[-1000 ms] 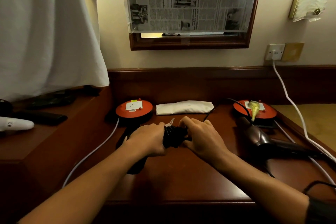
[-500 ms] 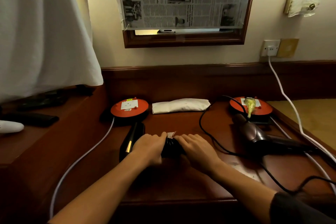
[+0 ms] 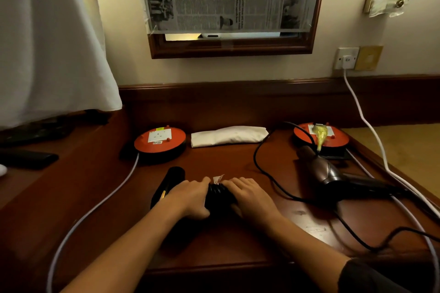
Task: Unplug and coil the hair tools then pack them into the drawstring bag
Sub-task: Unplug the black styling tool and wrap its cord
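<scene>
A black hair tool lies on the wooden desk with its cord wound into a tight black coil. My left hand grips the left side of the coil. My right hand rests over its right side, fingers curled on it. A small white and red tag sticks up between my hands. A dark hair dryer lies at the right, its black cord looping to the right orange socket reel. The folded white drawstring bag lies at the back.
A second orange socket reel sits at the back left with a white cable running off the front edge. Another white cable drops from the wall socket. A raised shelf on the left holds dark objects.
Both hands lowered the coiled cord and tool toward the desk and nearer to me. The view tilted, showing more of the dryer's cord on the desk.
</scene>
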